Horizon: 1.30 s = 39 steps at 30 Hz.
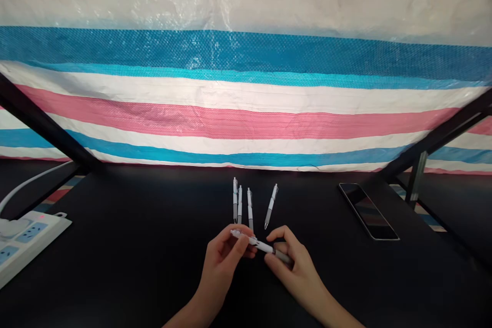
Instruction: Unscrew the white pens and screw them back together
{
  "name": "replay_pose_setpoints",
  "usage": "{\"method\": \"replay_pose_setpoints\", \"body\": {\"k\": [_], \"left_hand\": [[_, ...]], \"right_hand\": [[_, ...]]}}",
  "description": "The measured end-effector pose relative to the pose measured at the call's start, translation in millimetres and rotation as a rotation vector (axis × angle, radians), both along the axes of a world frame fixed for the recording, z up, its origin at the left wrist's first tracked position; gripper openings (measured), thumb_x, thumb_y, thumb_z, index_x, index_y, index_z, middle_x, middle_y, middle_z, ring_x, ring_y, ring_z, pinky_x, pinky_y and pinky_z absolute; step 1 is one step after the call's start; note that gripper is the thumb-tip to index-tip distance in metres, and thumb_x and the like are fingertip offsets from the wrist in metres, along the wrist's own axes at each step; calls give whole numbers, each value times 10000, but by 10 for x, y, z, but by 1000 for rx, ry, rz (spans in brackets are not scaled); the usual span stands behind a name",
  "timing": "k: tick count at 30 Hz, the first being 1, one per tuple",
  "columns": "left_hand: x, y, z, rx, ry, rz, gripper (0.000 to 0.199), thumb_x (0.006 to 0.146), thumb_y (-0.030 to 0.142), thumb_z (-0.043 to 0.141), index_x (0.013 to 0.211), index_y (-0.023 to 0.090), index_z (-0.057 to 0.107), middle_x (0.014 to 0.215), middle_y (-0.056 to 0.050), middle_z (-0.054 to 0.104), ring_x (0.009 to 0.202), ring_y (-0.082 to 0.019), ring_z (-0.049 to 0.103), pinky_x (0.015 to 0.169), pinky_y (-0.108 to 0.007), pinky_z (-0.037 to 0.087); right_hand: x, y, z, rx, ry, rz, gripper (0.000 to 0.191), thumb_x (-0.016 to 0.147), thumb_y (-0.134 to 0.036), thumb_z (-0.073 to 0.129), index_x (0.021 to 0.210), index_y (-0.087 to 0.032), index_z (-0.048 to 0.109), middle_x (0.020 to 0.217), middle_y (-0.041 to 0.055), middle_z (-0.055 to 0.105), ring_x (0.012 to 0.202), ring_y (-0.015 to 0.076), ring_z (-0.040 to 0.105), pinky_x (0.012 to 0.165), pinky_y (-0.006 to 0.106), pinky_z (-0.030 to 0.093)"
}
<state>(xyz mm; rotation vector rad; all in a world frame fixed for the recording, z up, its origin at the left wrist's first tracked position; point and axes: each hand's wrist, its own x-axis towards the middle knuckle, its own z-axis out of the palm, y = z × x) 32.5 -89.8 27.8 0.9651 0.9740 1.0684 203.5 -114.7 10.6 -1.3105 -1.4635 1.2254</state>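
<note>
Between my two hands is a white pen [263, 246] with a grey grip, held tilted, its clicker end to the left. My left hand [225, 253] pinches the clicker end between thumb and fingers. Around the grey grip, the fingers of my right hand [294, 261] are closed, hiding the tip. Just beyond my hands, several similar white pens lie on the black table: a close group of three with a middle pen [240, 205], and a separate slanted pen [271, 206] to the right. The lower ends of the group are partly covered by my left hand.
A smartphone [369, 211] lies on the table [154, 246] at the right. To the left is a white power strip [36, 241] with a plug and cable. A striped plastic sheet [246, 123] hangs behind, with dark slanted bars [46, 123] on both sides.
</note>
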Motion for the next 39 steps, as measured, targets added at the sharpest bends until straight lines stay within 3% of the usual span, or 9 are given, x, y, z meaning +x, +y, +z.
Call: {"method": "replay_pose_setpoints", "body": {"k": [5, 8, 13, 16, 19, 25, 31, 35, 39], "left_hand": [[-16, 21, -1, -44, -30, 33, 188, 801, 327, 617, 858, 164, 690, 776, -59, 640, 715, -181, 594, 674, -283, 496], [-15, 19, 17, -17, -30, -11, 189, 813, 322, 601, 857, 159, 687, 761, -58, 631, 709, -181, 593, 672, -289, 495], [-16, 36, -11, -94, -69, 70, 188, 788, 325, 632, 846, 157, 694, 775, -59, 638, 705, -172, 591, 672, -275, 497], [-18, 54, -37, -134, -113, 104, 186, 774, 327, 650, 846, 163, 699, 776, -53, 642, 708, -165, 594, 672, -260, 501], [-20, 58, -38, -135, -119, 73, 192, 774, 329, 650, 847, 158, 700, 764, -55, 638, 695, -164, 591, 665, -265, 503], [-41, 67, -21, -131, -107, 122, 188, 775, 334, 648, 833, 163, 700, 770, -46, 632, 706, -160, 583, 672, -256, 495], [-49, 67, -39, -118, -92, 137, 187, 789, 337, 634, 813, 161, 692, 765, -36, 613, 692, -145, 559, 659, -248, 484], [-45, 77, -57, -128, -96, 156, 198, 777, 344, 645, 832, 160, 693, 762, -39, 618, 694, -149, 565, 659, -252, 480], [-48, 92, -75, -123, -98, 127, 202, 784, 350, 638, 818, 157, 686, 752, -34, 614, 665, -138, 555, 651, -254, 476]], "right_hand": [[7, 30, 5, 65, -113, -44, 159, 840, -341, 533, 780, -194, 522, 673, -20, 486, 603, 114, 441, 560, 225, 335], [24, 43, -5, 70, -166, -19, 316, 903, -390, 413, 737, -185, 587, 609, -10, 478, 570, 119, 442, 544, 237, 322], [1, 41, 10, 23, -64, 1, 173, 846, -349, 524, 951, -212, 527, 636, -45, 431, 563, 109, 413, 529, 217, 331], [5, 48, 1, 29, -68, -88, 192, 820, -373, 558, 767, -197, 503, 646, -33, 447, 579, 109, 412, 525, 216, 323], [18, 52, -7, -34, -78, -42, 396, 892, -460, 403, 653, -176, 542, 532, -36, 367, 497, 98, 339, 473, 225, 257], [-5, 36, -7, 20, -53, -46, 219, 816, -405, 573, 822, -187, 557, 633, -30, 458, 573, 103, 410, 525, 216, 309], [-19, 16, -24, -169, 10, 67, 366, 894, -479, 396, 850, -168, 582, 451, -63, 390, 355, 75, 344, 382, 203, 237], [-19, 29, -1, 22, -103, -6, 269, 855, -437, 505, 868, -180, 586, 619, -18, 517, 511, 94, 473, 484, 203, 334], [-12, 49, -30, -246, 12, 115, 471, 907, -527, 307, 889, -148, 586, 446, -48, 438, 331, 80, 347, 358, 201, 246]]}}
